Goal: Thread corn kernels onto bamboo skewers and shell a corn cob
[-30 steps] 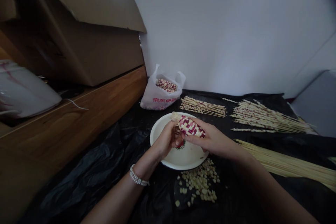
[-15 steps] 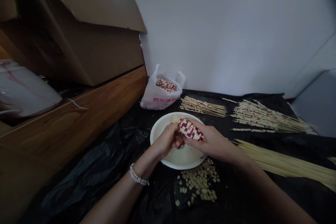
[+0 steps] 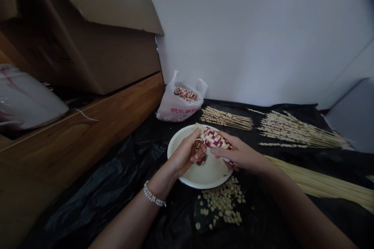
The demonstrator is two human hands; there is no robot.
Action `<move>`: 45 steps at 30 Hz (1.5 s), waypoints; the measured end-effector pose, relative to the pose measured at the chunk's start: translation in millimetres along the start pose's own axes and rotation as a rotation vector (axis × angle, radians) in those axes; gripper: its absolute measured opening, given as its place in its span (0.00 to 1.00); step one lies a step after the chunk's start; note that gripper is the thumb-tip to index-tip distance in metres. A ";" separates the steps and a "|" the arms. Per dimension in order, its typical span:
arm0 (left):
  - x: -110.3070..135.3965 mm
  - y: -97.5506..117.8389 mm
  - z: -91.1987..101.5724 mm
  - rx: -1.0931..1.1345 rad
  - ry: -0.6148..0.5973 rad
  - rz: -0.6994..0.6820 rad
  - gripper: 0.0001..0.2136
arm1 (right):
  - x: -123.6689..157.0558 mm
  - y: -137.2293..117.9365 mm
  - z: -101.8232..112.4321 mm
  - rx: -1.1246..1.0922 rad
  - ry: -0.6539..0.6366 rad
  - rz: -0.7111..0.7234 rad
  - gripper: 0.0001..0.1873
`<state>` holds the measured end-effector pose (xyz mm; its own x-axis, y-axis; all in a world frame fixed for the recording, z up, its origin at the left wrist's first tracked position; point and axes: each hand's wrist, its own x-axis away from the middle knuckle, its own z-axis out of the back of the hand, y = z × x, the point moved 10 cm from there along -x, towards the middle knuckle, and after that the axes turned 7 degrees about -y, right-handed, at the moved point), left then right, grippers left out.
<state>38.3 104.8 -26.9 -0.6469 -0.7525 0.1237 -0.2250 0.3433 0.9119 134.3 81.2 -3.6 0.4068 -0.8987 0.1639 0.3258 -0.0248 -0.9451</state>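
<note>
Both my hands hold a red-and-white corn cob (image 3: 212, 137) over a white plate (image 3: 187, 177). My right hand (image 3: 238, 153) is wrapped round the cob's right part from below and behind. My left hand (image 3: 184, 155) is curled at the cob's left end, with its thumb and fingers pressed against the kernels. A heap of loose pale kernels (image 3: 222, 202) lies on the black plastic sheet just in front of the plate. A beaded bracelet (image 3: 152, 197) is on my left wrist.
A white plastic bag (image 3: 181, 105) with more cobs stands at the back by the wall. Bundles of kernel-threaded skewers (image 3: 226, 118) (image 3: 292, 130) lie behind the plate, bare bamboo skewers (image 3: 321, 183) at the right. A wooden ledge (image 3: 87, 128) and cardboard boxes (image 3: 96, 27) rise on the left.
The cob has turned a little in my hands and shifted slightly up and to the right. My right hand's fingers have regripped lower on it.
</note>
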 end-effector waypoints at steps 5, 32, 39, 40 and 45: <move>-1.0 4.2 5.1 -0.017 0.070 -0.073 0.12 | -0.9 1.8 -3.7 -0.075 -0.017 -0.013 0.30; 4.7 18.5 10.1 -0.321 0.174 -0.233 0.21 | 0.0 1.4 -19.2 -0.334 -0.090 -0.013 0.29; 1.1 14.5 11.7 -0.250 0.166 -0.206 0.20 | 1.6 -1.5 -18.0 -0.324 -0.097 0.002 0.32; 1.4 15.5 11.2 -0.244 0.166 -0.217 0.19 | 1.6 -1.4 -18.2 -0.323 -0.099 0.001 0.32; 4.6 16.8 10.0 -0.267 0.186 -0.223 0.19 | 0.3 0.8 -17.7 -0.321 -0.095 -0.008 0.33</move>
<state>24.2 112.7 -14.9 -0.4551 -0.8895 -0.0421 -0.1317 0.0204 0.9911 119.6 73.2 -9.3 0.4877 -0.8536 0.1831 0.0502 -0.1819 -0.9820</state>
